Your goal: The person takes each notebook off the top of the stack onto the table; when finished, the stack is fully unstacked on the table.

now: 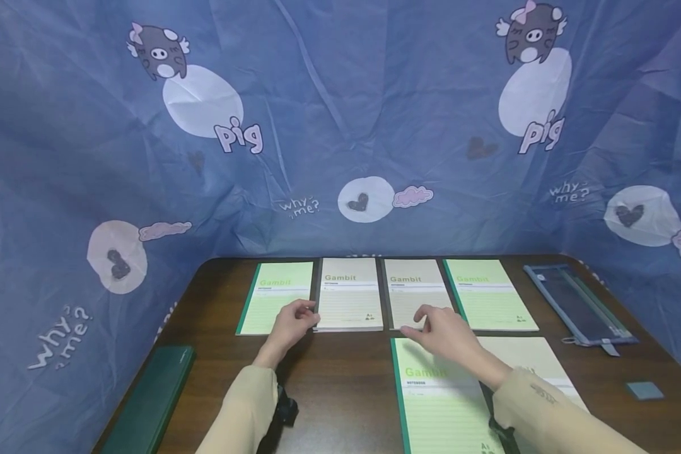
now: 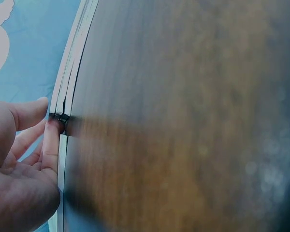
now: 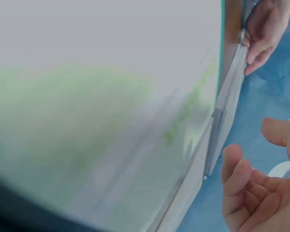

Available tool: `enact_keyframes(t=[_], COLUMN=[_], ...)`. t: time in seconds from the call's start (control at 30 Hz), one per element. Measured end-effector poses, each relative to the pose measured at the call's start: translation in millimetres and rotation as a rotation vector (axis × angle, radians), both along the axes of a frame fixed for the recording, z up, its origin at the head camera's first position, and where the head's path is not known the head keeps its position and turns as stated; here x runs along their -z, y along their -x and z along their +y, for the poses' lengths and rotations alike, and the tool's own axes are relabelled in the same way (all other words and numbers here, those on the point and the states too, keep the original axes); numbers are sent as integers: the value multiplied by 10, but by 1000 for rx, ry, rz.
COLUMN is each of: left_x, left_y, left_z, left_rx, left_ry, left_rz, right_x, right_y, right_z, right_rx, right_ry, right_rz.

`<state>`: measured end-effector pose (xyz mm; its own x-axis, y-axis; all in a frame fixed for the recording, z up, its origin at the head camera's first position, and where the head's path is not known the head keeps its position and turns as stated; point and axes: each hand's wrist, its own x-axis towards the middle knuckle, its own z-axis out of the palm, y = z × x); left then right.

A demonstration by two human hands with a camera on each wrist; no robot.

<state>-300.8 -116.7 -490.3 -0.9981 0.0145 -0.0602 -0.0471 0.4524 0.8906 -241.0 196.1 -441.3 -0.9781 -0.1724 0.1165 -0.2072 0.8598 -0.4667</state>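
Obscuring notebooks [image 1: 276, 296] (partly), left hand [image 1: 291, 326] and right hand [image 1: 445, 331] look loosely relaxed

1. Left arm [image 1: 237, 407], in a pale beige sleeve, reaches forward from the bottom edge, left of centre.
2. Left grip [image 1: 291, 323], bare, has its fingers bent inward and its thumb apart from them.
3. Right arm [image 1: 550, 403], in a matching sleeve, slants in from the lower right.
4. Right grip [image 1: 444, 331], also bare, has loosely curled fingers, thumb apart.
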Motion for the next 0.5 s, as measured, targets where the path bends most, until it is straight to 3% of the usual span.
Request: enact_keyframes(t=[0.2,0.5], left_x=[10,-3], left_y=[-2,-7], left_z=[5,19], left_rx=[-2,-5], left_ry=[2,12], left_rz=[-2,0], right_x=[-52,-29], right_y=[214,555], right_z=[-169,-282], right_rx=[6,101], right_ry=[38,219], right_rz=[-45,-228])
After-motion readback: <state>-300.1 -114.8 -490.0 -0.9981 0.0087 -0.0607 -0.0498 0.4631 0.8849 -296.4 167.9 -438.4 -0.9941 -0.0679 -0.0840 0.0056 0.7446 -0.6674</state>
